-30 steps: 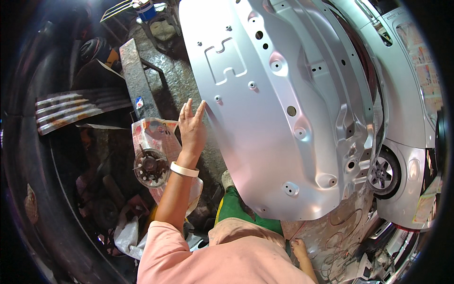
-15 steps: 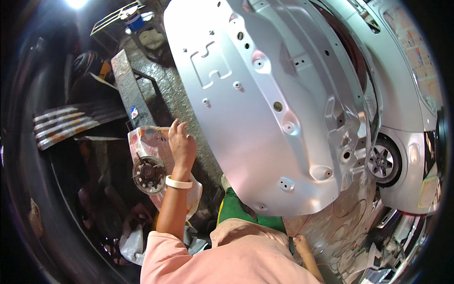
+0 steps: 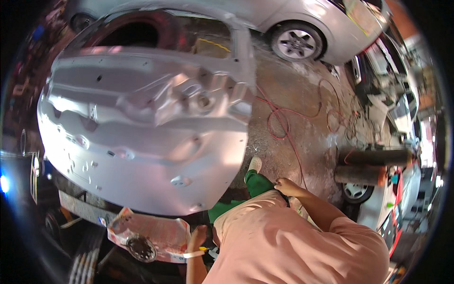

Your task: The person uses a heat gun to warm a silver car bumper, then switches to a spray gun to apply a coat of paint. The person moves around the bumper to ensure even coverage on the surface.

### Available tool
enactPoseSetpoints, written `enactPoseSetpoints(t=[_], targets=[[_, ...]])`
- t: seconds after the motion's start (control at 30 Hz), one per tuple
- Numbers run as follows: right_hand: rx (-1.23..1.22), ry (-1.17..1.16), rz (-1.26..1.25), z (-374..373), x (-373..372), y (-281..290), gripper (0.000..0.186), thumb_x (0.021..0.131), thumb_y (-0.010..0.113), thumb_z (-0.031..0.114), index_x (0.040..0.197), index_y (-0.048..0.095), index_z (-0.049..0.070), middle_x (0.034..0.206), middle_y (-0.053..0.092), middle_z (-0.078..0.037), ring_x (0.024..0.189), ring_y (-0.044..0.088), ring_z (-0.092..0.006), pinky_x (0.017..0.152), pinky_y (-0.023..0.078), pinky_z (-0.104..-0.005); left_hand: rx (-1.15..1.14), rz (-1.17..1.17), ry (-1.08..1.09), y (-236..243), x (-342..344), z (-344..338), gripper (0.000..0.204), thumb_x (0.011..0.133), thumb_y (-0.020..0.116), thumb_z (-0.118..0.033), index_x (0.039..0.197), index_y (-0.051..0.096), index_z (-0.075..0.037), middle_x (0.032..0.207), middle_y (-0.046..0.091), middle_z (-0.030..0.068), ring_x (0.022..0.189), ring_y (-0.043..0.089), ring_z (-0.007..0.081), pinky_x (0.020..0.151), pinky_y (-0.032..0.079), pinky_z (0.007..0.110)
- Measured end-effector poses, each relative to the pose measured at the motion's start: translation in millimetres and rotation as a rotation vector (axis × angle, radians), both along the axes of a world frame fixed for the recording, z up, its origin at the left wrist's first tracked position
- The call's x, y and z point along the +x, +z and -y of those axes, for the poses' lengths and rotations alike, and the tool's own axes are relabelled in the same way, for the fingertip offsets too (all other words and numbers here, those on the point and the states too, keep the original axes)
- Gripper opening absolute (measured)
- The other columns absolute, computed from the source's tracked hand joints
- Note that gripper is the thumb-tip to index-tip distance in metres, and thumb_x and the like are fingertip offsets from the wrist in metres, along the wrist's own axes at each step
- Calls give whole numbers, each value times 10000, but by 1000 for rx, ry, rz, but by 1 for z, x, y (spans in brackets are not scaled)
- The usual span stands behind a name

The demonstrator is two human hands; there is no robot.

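A large silver car panel (image 3: 142, 156), shaped like a tailgate with a window opening, stands in front of me, its surface pressed with hollows and holes. My left hand (image 3: 196, 236), below a white wristband (image 3: 193, 254), hangs low beside the panel's near edge. Its fingers are blurred, and I see nothing in them. At my right hip, my right hand (image 3: 284, 186) is closed beside my green trousers (image 3: 258, 183). Something dark shows just under it, but what the fingers hold is hidden.
Left of my left hand, a printed plastic sheet (image 3: 165, 232) carries a round metal part (image 3: 141, 248). A red hose (image 3: 291, 142) loops over the wet floor (image 3: 312, 113). Beyond are a silver car (image 3: 326, 23) and, at right, two cylinders (image 3: 373, 157) (image 3: 359, 175).
My view has swung right, bringing the floor and hose into sight. My left hand, raised with spread fingers before, is now lowered near my side. My right hand stays by my hip.
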State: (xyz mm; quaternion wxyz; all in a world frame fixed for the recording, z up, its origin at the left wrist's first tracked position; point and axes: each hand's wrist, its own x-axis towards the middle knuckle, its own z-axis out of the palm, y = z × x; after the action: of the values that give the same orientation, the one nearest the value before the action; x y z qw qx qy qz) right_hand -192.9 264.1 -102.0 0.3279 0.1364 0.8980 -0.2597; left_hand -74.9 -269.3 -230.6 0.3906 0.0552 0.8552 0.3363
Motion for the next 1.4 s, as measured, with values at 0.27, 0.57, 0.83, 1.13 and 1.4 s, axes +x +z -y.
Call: enactPoseSetpoints(t=[0.27, 0.57, 0.83, 1.13, 1.4], targets=[[-82, 108, 241, -120, -5, -27, 518, 919, 572, 486, 1055, 740, 16, 1074, 692, -265, 1011, 666, -434, 895, 510, -494, 53, 120, -209, 112, -76, -170, 344, 1035, 464, -248, 1180, 639, 10, 1037, 680, 217, 829, 678, 351, 724, 524, 450], [-202, -668, 54, -342, 63, -94, 328, 878, 638, 348, 1007, 699, 52, 910, 717, -204, 846, 708, -306, 770, 541, -436, 951, 185, -331, 465, -308, -487, 373, 970, 590, -318, 1155, 716, -19, 1134, 681, 178, 1032, 627, 233, 856, 497, 338], [-126, -894, 16, -387, 170, -86, 351, 869, 662, 362, 1029, 688, 51, 980, 716, -235, 938, 689, -408, 824, 534, -484, 1137, 392, -721, 510, -357, -694, 391, 972, 586, -348, 1148, 713, -22, 1116, 679, 162, 1004, 628, 228, 845, 498, 341], [-212, -1460, 66, -314, 210, -86, 421, 914, 638, 376, 1130, 672, 17, 1084, 704, -249, 1043, 667, -420, 896, 520, -496, 997, 707, -1075, 486, -363, -910, 413, 975, 581, -382, 1140, 709, -26, 1095, 678, 144, 972, 629, 221, 833, 498, 344], [-38, -1802, 17, -233, 195, -159, 466, 927, 660, 401, 1188, 667, 14, 1037, 717, -209, 998, 676, -380, 894, 515, -482, 852, 1048, -1521, 485, -331, -1083, 433, 977, 577, -412, 1132, 705, -30, 1077, 677, 128, 944, 630, 216, 822, 499, 347]])
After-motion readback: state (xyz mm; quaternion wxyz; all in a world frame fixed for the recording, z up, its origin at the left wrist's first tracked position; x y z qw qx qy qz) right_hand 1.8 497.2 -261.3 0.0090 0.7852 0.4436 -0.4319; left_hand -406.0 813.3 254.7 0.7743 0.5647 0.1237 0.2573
